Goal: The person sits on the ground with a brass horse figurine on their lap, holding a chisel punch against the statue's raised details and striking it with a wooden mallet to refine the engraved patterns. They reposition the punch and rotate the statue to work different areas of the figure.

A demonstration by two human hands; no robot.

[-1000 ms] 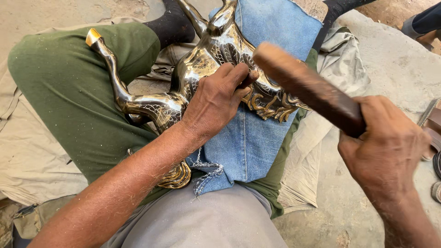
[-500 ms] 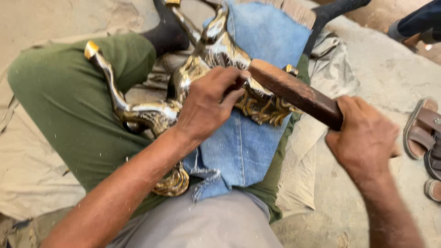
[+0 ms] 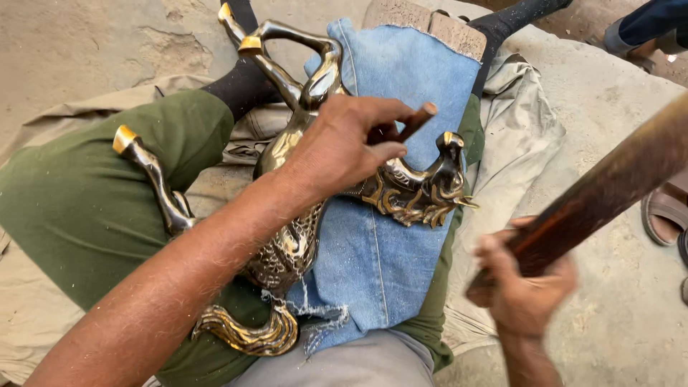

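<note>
- The green trouser legs (image 3: 86, 208) are folded on the sandy ground, so the lap makes a soft bench for the work.
- A blue denim cloth (image 3: 390, 215) is spread over the lap. I think it keeps the metal from slipping and from scratching.
- The shiny brass horse (image 3: 287, 244) lies on its side across the cloth and the lap, with its head to the right and its legs pointing up and to the left.
- The wooden mallet (image 3: 609, 186) is up in the air at the right and looks blurry, so it is moving fast. Half a second ago it was down on the horse.
- The left hand (image 3: 337, 147) rests on the horse's body to keep it from moving. Its fingers pinch a small reddish punch (image 3: 414, 120), which now tips up off the metal. Before, it was tucked under the mallet.
- The right hand (image 3: 523, 287) is shut tight round the mallet handle. It sits lower in the view than before.
</note>
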